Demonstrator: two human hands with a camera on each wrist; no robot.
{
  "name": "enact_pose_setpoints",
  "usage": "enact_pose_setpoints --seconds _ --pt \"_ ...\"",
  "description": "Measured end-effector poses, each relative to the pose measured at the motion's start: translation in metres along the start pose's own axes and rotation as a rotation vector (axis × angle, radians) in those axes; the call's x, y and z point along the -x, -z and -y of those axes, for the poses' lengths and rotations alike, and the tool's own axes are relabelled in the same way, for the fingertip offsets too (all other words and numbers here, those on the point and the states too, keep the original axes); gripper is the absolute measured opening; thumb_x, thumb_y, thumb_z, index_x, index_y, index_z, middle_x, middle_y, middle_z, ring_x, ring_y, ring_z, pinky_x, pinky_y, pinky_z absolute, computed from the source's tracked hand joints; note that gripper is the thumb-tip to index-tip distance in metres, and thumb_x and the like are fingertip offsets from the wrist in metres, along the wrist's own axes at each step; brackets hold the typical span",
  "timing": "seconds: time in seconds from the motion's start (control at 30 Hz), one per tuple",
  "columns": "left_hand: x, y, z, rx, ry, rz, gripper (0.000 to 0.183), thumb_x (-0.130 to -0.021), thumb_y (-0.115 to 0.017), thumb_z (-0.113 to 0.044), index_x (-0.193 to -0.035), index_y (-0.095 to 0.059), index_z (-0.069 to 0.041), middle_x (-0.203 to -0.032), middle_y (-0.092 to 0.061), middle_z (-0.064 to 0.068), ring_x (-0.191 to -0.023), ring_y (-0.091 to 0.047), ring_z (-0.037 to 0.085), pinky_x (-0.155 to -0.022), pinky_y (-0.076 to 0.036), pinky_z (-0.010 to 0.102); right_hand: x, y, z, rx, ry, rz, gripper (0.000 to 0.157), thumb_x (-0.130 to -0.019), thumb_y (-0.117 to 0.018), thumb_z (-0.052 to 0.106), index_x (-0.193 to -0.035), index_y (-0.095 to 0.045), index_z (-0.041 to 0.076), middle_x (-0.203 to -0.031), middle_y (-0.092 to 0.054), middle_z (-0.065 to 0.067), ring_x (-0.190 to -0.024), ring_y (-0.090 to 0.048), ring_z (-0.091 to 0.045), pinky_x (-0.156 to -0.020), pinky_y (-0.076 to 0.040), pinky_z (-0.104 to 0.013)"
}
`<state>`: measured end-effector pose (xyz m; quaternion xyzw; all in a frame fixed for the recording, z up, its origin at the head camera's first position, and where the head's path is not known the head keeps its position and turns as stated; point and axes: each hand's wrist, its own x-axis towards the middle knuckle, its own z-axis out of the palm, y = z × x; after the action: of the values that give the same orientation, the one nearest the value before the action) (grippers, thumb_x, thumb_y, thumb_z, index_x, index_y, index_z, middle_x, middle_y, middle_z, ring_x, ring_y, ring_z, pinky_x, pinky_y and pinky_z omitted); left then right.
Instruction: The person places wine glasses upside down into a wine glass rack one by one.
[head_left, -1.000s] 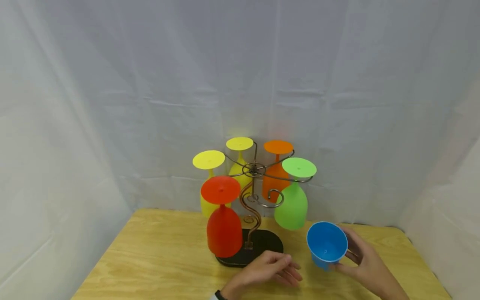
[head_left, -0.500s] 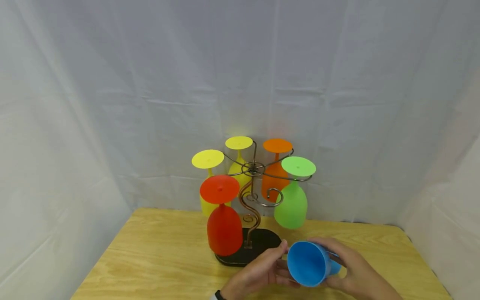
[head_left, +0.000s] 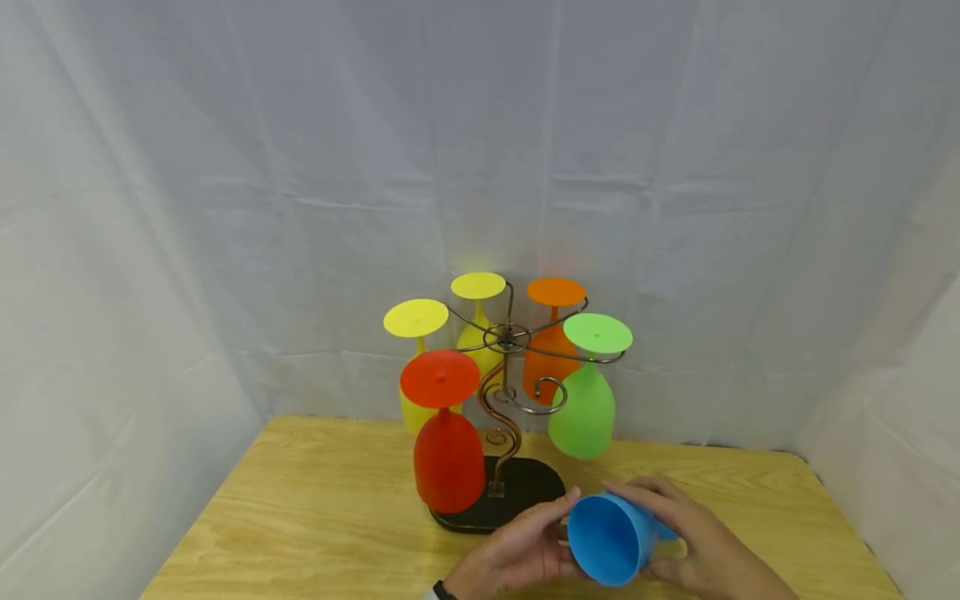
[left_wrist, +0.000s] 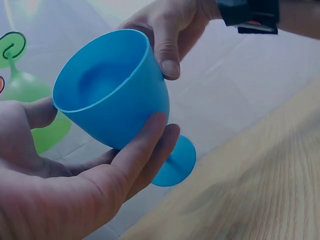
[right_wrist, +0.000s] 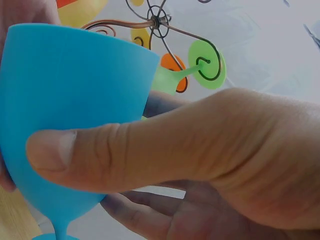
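Observation:
A blue plastic wine goblet [head_left: 603, 542] is tipped on its side low over the front of the table, its mouth facing left and toward me. My right hand [head_left: 693, 533] grips the bowl from the right; in the right wrist view the thumb [right_wrist: 75, 152] lies across the bowl, with the stem below. From the left, my left hand [head_left: 528, 546] holds the bowl too, thumb at the rim and fingers [left_wrist: 142, 145] curled under it in the left wrist view. The goblet's round foot [left_wrist: 177, 162] sticks out past those fingers.
Behind the hands stands a metal stemware rack with a black base [head_left: 525, 492]. Upside-down goblets hang from its arms: red [head_left: 450, 462], green [head_left: 585, 417], orange [head_left: 551, 367] and two yellow. One curled hook [head_left: 551, 396] faces front right. White sheeting surrounds the wooden table [head_left: 300, 500].
My right hand has brought the blue goblet left and toward me, turning its mouth from upward to sideways. My left hand, empty a second ago, now holds the bowl. The rack is still.

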<state>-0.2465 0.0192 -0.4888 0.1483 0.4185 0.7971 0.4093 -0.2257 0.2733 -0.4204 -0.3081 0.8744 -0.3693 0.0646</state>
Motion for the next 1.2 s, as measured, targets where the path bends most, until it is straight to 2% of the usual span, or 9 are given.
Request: enact_pose_setpoints --seconds 0.1,0.23,0.37,0.5,0.67,0.8,0.97,1.2 --pt "0.000 0.000 -0.001 0.076 0.023 -0.007 0.068 -0.106 -0.050 -0.049 -0.154 -0.033 -0.004 -0.143 -0.049 0.018 -0.122 -0.055 0.031 -0.115 -0.034 0.057 0.002 0.000 0.000 0.016 -0.003 -0.033 0.075 -0.080 -0.089 0.018 -0.148 -0.056 0.021 -0.137 -0.055 -0.014 -0.119 -0.056 -0.043 -0.085 -0.058 -0.060" --pt "-0.001 0.000 -0.002 0.133 0.022 -0.031 0.066 -0.106 -0.053 -0.046 -0.153 -0.035 -0.003 -0.144 -0.046 0.020 -0.122 -0.054 0.034 -0.116 -0.032 0.059 0.006 0.002 0.000 -0.012 -0.029 -0.093 0.077 -0.078 -0.090 0.011 -0.146 -0.056 0.015 -0.141 -0.053 -0.023 -0.121 -0.055 -0.053 -0.085 -0.059 -0.053" --pt "-0.004 0.000 -0.002 0.143 0.003 -0.040 0.063 -0.108 -0.052 -0.041 -0.154 -0.036 -0.001 -0.147 -0.045 0.019 -0.123 -0.052 0.035 -0.117 -0.031 0.060 0.009 0.003 -0.003 -0.109 -0.080 -0.110 0.074 -0.079 -0.087 0.001 -0.145 -0.054 0.005 -0.145 -0.048 -0.032 -0.126 -0.047 -0.062 -0.088 -0.059 -0.047" --pt "-0.007 0.000 -0.001 0.132 -0.025 -0.061 0.059 -0.109 -0.052 -0.035 -0.155 -0.038 -0.001 -0.150 -0.044 0.018 -0.124 -0.052 0.037 -0.115 -0.032 0.061 0.013 0.007 -0.008 -0.256 -0.179 -0.062 0.068 -0.086 -0.080 0.001 -0.147 -0.049 -0.005 -0.146 -0.044 -0.037 -0.124 -0.053 -0.059 -0.087 -0.060 -0.043" --pt "-0.008 0.003 0.002 0.061 -0.033 -0.107 0.057 -0.108 -0.054 -0.027 -0.157 -0.036 -0.003 -0.150 -0.046 0.019 -0.127 -0.053 0.036 -0.114 -0.034 0.062 0.014 0.012 -0.014 -0.339 -0.238 0.052 0.060 -0.102 -0.065 0.013 -0.150 -0.039 -0.012 -0.149 -0.040 -0.040 -0.119 -0.060 -0.053 -0.087 -0.060 -0.045" --pt "-0.007 0.004 0.005 -0.027 -0.054 -0.133 0.059 -0.106 -0.060 -0.021 -0.158 -0.037 -0.007 -0.153 -0.045 0.017 -0.131 -0.051 0.035 -0.114 -0.035 0.061 0.012 0.011 -0.016 -0.323 -0.239 0.054 0.057 -0.108 -0.056 0.022 -0.150 -0.039 -0.012 -0.149 -0.042 -0.037 -0.127 -0.053 -0.054 -0.089 -0.059 -0.045" --pt "-0.009 0.001 0.009 -0.144 -0.121 -0.198 0.061 -0.099 -0.070 -0.019 -0.154 -0.044 -0.009 -0.152 -0.045 0.012 -0.127 -0.054 0.034 -0.109 -0.045 0.055 0.005 0.006 -0.018 -0.287 -0.254 0.010 0.057 -0.107 -0.058 0.026 -0.148 -0.045 -0.011 -0.148 -0.045 -0.036 -0.132 -0.047 -0.055 -0.091 -0.059 -0.045" --pt "-0.014 -0.004 0.017 -0.246 -0.242 -0.226 0.068 -0.092 -0.076 -0.006 -0.153 -0.046 -0.007 -0.153 -0.045 0.013 -0.133 -0.053 0.037 -0.106 -0.049 0.047 -0.003 0.000 -0.025 -0.295 -0.279 -0.001 0.065 -0.102 -0.066 0.026 -0.146 -0.042 -0.016 -0.145 -0.046 -0.038 -0.125 -0.054 -0.053 -0.091 -0.058 -0.051"
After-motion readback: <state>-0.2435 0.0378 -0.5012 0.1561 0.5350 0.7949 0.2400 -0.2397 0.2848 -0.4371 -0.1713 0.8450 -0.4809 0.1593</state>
